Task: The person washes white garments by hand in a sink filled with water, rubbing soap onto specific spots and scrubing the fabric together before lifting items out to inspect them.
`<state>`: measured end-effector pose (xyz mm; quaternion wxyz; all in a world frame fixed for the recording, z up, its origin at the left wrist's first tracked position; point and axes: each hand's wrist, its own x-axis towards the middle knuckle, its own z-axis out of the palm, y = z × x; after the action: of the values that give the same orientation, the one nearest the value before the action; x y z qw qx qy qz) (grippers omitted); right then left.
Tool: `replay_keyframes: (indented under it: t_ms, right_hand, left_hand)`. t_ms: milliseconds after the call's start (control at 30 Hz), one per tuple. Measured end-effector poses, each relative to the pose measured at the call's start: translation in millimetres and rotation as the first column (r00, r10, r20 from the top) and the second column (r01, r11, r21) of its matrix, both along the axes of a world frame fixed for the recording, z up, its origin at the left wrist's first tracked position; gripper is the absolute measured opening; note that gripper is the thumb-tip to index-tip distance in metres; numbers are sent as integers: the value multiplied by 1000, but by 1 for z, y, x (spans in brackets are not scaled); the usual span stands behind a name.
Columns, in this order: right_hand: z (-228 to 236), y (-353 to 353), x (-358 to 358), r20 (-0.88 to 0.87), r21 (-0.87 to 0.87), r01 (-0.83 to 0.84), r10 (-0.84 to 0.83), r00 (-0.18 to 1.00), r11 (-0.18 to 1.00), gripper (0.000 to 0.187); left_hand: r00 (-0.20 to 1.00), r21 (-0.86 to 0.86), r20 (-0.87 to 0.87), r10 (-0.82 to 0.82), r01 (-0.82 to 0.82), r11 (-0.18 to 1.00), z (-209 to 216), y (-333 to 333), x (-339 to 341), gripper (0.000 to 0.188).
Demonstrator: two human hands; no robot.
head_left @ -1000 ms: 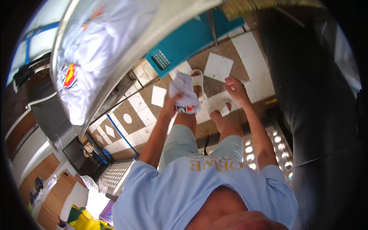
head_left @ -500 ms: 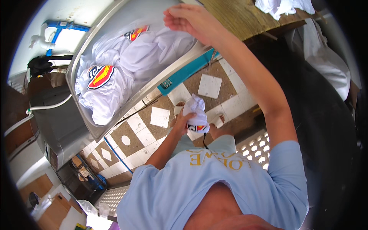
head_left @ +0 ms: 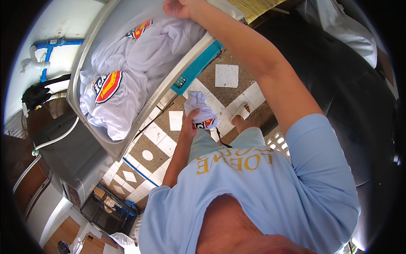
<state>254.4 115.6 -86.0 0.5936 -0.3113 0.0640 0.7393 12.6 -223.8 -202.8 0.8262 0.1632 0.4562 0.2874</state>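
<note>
My left hand (head_left: pixel 190 122) is closed round a bundled white cloth (head_left: pixel 198 106) with a colourful print, held low in front of my body. My right arm reaches up and across, and my right hand (head_left: pixel 177 8) is over the far end of a metal sink (head_left: pixel 157 94). Its fingers are loosely bent with nothing visible in them, and the upper edge cuts part of the hand off. Inside the sink lies a heap of white cloth (head_left: pixel 131 80) with red, yellow and black prints.
A teal object (head_left: pixel 198 67) runs along the sink's near side. At left stand a grey machine (head_left: pixel 69 139) with a pale hose and blue pipes (head_left: pixel 59 42) on the wall. A wooden surface (head_left: pixel 256 7) is at top; a large black surface (head_left: pixel 321 76) fills the right.
My right hand has moved left and farther up, from beside the wooden surface to over the sink. My left hand still grips the bundled cloth. The whole view has shifted slightly.
</note>
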Motion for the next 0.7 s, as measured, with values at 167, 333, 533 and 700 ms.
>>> replay_keyframes:
  t_ms: [167,333,533,700]
  right_hand:
    - [62,-73,71,-372,521,-59,288,882,851,19]
    - [37,-201,156,-75,334,109,-89,993,936,13]
    - [-149,-250,134,381,-148,280,-207,901,948,25]
    - [-273,-196,45,567,-178,141,-16,823,974,24]
  left_hand:
    - [1000,-44,-2,22,-22,999,8,-21,-1,53]
    - [996,-212,46,-75,83,974,-7,-30,2,60]
    - [986,-296,-37,-160,143,944,-79,-42,-3,56]
    - [982,-365,-84,-167,125,922,-145,-38,-3,69]
